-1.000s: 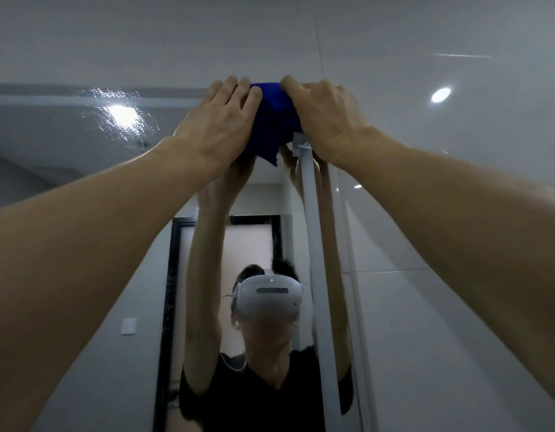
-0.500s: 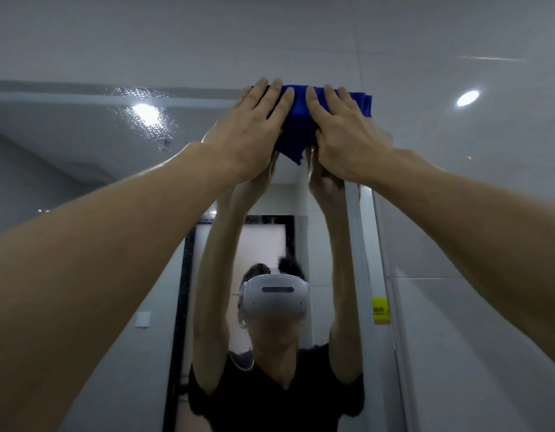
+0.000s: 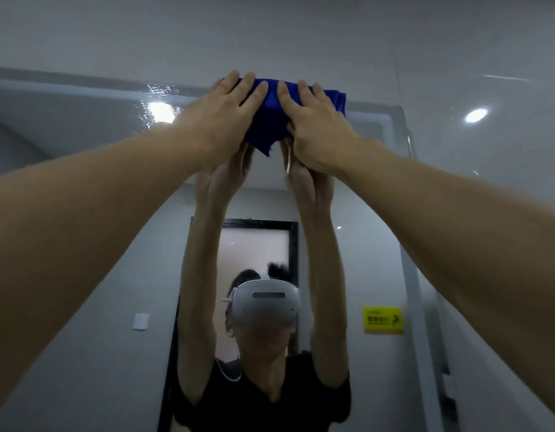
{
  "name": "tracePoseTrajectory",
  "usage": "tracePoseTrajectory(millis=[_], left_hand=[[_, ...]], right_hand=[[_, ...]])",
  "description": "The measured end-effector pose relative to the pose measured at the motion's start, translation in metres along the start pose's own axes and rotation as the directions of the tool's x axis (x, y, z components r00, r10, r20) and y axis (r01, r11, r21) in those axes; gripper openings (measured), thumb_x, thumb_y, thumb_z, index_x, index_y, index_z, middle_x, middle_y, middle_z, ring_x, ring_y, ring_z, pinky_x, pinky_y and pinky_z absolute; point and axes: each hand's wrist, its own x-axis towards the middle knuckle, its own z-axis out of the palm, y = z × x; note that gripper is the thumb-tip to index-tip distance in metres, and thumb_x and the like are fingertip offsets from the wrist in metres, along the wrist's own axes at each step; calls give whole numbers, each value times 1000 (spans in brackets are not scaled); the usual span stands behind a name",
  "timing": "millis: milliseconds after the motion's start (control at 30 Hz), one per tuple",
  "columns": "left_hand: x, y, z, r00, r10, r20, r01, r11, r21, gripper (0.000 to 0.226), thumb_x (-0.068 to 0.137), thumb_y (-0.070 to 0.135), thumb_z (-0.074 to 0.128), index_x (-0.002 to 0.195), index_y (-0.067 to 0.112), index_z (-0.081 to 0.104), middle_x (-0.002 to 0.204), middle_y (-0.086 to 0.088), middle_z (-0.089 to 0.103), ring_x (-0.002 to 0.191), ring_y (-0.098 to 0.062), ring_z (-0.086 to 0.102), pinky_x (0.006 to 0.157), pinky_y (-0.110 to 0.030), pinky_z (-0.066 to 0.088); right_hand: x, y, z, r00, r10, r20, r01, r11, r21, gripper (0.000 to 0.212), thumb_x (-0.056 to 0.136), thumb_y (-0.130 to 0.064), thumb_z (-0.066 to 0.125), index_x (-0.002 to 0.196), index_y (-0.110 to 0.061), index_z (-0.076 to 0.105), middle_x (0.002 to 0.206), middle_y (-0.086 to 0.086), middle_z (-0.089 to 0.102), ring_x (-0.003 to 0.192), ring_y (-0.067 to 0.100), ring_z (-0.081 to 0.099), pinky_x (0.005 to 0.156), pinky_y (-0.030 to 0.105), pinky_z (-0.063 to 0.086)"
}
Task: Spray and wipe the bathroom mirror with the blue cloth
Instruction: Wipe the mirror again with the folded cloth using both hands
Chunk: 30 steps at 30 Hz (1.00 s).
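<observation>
You are pressing both flat hands, left hand [image 3: 221, 120] and right hand [image 3: 313, 126], on the blue cloth [image 3: 271, 120], sliding left from the mirror [image 3: 82, 126] corner; top-edge wiping progressing.

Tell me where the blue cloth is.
The blue cloth is in the head view's upper centre, pressed against the mirror's top edge under the left hand and right hand.

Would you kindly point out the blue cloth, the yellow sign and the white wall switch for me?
blue cloth [image 3: 271, 102]: head view, on the bare fabric between the two hands.
yellow sign [image 3: 383, 320]: head view, on the middle of its face.
white wall switch [image 3: 141, 321]: head view, on the middle of its plate, reflected in the mirror.
</observation>
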Motion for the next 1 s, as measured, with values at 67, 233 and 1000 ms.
tracePoseTrajectory(millis=[67,233,1000], left_hand=[[-6,-14,-3,999,-31,21,32,999,-21,74,96,8,55,155,5,10,162,-21,11,148,-39,11,118,-51,21],[-13,-22,-7,999,-52,14,53,995,-82,70,96,7,54,154,5,15,161,-21,16,147,-40,14,118,-49,22],[-223,76,0,994,-76,-72,51,949,-311,61,93,13,56,150,5,33,157,-20,29,148,-33,22,121,-47,19]], right_hand=[[9,-15,2,1000,-14,-1,14,1000,-5,67,107,-19,40,160,-19,-1,167,15,0,153,37,-4,124,49,5],[14,-26,3,1000,-10,4,10,1000,-25,67,107,-21,40,160,-21,-1,167,14,1,154,36,-2,124,48,6],[-199,-74,73,993,-63,-100,79,983,166,62,100,-22,44,158,-15,22,164,19,17,153,37,9,121,46,3]])
